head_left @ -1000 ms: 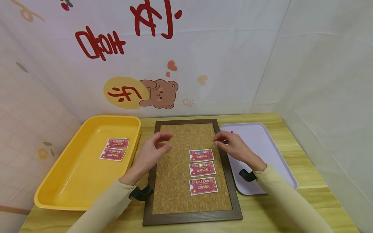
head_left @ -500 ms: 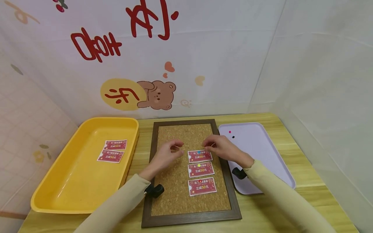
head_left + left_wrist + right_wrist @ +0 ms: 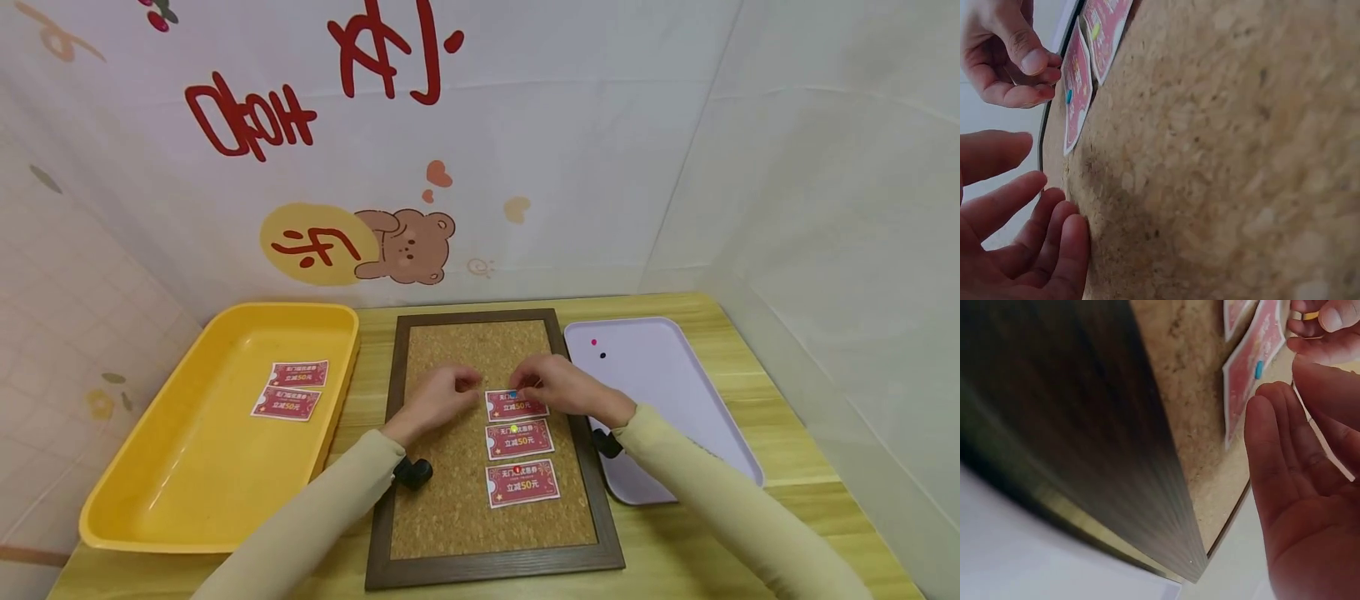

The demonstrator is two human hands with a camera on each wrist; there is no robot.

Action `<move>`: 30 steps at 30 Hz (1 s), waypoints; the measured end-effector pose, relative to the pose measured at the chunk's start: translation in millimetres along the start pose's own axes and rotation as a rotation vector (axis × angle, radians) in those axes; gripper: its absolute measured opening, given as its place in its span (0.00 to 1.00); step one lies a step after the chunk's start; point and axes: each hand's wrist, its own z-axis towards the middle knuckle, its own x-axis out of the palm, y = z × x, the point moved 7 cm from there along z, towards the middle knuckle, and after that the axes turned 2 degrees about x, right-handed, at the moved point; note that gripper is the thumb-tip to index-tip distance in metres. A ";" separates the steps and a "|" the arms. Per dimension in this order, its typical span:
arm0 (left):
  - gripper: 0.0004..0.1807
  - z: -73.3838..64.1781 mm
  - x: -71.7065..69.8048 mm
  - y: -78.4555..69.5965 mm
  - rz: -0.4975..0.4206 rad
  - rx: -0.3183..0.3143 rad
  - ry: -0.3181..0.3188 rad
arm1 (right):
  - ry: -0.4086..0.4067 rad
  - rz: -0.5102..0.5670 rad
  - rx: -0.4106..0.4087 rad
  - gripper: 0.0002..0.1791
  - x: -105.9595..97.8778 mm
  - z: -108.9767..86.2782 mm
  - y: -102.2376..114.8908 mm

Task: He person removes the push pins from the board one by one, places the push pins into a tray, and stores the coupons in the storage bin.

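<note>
Three red paper coupons lie in a column on the framed cork board [image 3: 442,525] in the head view. A blue pushpin [image 3: 513,395] sits on the top coupon [image 3: 531,408], a yellow one [image 3: 513,428] on the middle coupon [image 3: 519,443], a red one [image 3: 517,470] on the bottom coupon [image 3: 522,486]. My right hand [image 3: 570,387] hovers at the top coupon's upper right, fingers bent and relaxed; the right wrist view shows the blue pushpin [image 3: 1259,369] apart from its fingertips. Left of that coupon, my left hand [image 3: 437,400] is close over the cork with loose, unloaded fingers.
On the left stands a yellow bin [image 3: 187,467] with two more red coupons [image 3: 285,403] inside. A pale purple tray [image 3: 660,367] on the right holds a pink pushpin [image 3: 594,342] and a black one [image 3: 602,356]. A white printed curtain [image 3: 570,150] hangs behind the table.
Both hands have come inward over the board toward the top coupon, the left moving right and the right moving left and nearer. The coupons and pushpins on the board stay in place.
</note>
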 end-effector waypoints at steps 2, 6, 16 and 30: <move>0.15 2.8 2.1 -0.2 0.022 0.007 0.018 | 0.015 -0.008 0.006 0.04 2.8 1.3 -1.5; 0.14 7.6 6.1 -2.6 0.027 0.022 0.067 | 0.050 -0.021 0.028 0.04 6.9 4.4 -4.9; 0.07 19.7 15.6 -4.6 0.168 0.053 0.093 | 0.068 -0.013 0.083 0.04 10.3 11.3 -10.6; 0.04 23.3 21.5 -7.4 0.066 0.056 0.050 | 0.065 0.032 0.099 0.03 11.4 13.3 -10.7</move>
